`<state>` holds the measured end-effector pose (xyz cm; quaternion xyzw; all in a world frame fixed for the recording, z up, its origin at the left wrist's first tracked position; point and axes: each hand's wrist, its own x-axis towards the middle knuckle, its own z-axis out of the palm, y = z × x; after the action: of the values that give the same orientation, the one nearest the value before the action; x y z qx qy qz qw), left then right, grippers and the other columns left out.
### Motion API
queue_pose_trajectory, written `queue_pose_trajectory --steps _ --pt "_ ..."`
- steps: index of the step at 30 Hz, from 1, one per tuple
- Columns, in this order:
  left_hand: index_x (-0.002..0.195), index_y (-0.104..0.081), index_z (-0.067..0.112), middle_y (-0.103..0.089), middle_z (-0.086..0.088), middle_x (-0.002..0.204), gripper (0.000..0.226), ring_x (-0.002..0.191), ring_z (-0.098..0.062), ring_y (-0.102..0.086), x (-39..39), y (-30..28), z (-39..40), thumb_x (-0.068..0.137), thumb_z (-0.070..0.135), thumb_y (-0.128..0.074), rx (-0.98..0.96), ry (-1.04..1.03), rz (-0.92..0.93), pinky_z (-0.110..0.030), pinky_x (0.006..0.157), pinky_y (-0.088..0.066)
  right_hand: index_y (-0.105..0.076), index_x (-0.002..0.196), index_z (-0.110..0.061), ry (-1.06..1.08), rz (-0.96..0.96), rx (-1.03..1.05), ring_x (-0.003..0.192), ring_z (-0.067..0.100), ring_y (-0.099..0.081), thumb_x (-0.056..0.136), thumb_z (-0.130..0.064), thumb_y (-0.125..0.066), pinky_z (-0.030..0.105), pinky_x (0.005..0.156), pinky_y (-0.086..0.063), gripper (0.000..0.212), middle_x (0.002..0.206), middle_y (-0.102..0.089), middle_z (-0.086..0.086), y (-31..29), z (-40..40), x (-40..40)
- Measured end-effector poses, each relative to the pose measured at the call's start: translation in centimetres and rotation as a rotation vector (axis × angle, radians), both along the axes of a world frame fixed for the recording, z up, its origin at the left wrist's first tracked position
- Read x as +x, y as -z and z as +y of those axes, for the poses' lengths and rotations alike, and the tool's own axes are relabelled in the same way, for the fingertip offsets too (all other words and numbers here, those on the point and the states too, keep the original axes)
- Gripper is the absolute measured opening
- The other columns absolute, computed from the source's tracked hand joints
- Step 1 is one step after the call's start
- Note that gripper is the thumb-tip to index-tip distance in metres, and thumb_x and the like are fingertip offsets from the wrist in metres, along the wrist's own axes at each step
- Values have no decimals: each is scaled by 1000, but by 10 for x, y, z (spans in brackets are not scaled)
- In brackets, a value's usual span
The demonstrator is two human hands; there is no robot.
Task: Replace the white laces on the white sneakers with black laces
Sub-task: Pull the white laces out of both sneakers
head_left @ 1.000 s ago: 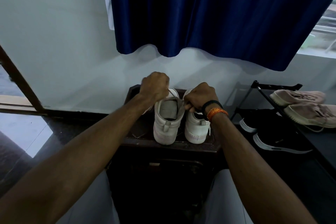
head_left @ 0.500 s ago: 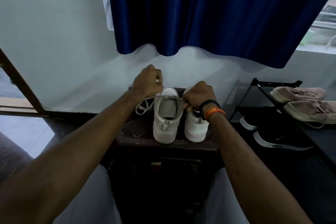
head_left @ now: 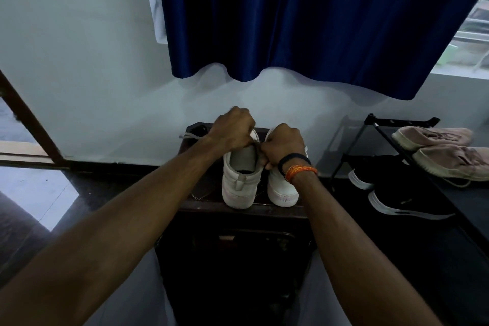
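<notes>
White sneakers (head_left: 258, 180) at centre frame, heels toward camera, on dark stand (head_left: 238, 210). Left hand (head_left: 232, 128), back over the left shoe after a leftward pull, clenched on white lace (head_left: 189, 136); right hand (head_left: 284, 144) pinching the collar. Unlacing under way; black laces unseen.

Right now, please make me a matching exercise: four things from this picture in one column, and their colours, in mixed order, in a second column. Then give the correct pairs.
Things:
1. curtain
2. sneaker under the left hand
3. shoes on the top shelf of the rack
4. thread band on the right wrist

Colours:
A. orange
B. dusty pink
C. dark blue
D. white

Pairs: 1-C, 2-D, 3-B, 4-A
</notes>
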<state>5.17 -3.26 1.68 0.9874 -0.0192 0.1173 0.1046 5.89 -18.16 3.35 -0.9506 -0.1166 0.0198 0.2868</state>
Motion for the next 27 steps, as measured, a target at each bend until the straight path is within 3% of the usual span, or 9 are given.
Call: queue_pose_trajectory --steps 3,6,8,12,15,17,19,23,27 --pt "79 -63 4 -60 -9 93 11 86 -28 -61 -7 -5 26 75 13 -69 -246 -274 -54 -33 66 -46 -71 86 -5 12 22 0 63 21 -70 84 -15 -66 33 71 -62 12 63 -70 8 -1 -1 0" --pt "84 -64 4 -61 -6 81 15 78 -28 -64 -18 -6 60 75 16 -67 -539 -597 -117 -32 66 -47 -72 87 -6 8 38 16 69 22 -73 83 -19 -67 36 74 -63 14 69 -73 9 2 1 2" --pt "91 -67 2 -63 -7 84 20 77 -26 -63 -23 -5 74 75 15 -68 -594 -699 -99 -31 67 -48 -73 84 -7 0 48 24 70 23 -74 80 -22 -67 38 75 -63 16 70 -73 8 6 1 5" --pt "99 -64 9 -65 -8 99 30 91 -26 -61 -14 -7 60 71 14 -73 -391 -435 -86 -37 73 -54 -73 88 -5 -1 28 10 78 25 -72 84 -21 -70 37 78 -61 17 77 -74 11 3 0 3" --pt "95 -70 16 -64 -1 98 23 93 -21 -63 -7 -8 28 73 9 -73 -309 -54 19 -39 80 -56 -72 87 -4 18 22 16 68 19 -68 85 -19 -69 31 72 -60 15 63 -65 4 2 -1 4" --pt "98 -73 16 -66 -2 101 19 94 -20 -63 -1 -1 10 79 15 -75 -160 56 135 -40 84 -56 -69 79 -6 14 38 17 57 10 -66 88 -17 -67 22 61 -55 14 52 -59 -2 2 -2 5" --pt "99 -74 16 -69 -5 103 19 91 -24 -65 4 7 2 82 24 -77 -111 20 144 -42 84 -57 -68 75 -7 9 52 36 56 7 -68 88 -16 -66 18 55 -53 16 51 -62 -2 4 -2 5" --pt "92 -77 15 -71 -8 99 16 91 -29 -65 4 7 -3 86 29 -71 -73 -7 53 -38 78 -53 -73 92 -4 17 24 37 83 28 -71 84 -22 -69 38 79 -61 20 83 -74 13 6 -1 6" --pt "71 -63 10 -66 -6 88 13 85 -28 -62 -8 -3 12 76 19 -70 -174 -165 3 -34 71 -51 -74 84 -8 28 33 38 79 27 -72 81 -30 -70 39 79 -62 22 80 -74 12 13 1 10"
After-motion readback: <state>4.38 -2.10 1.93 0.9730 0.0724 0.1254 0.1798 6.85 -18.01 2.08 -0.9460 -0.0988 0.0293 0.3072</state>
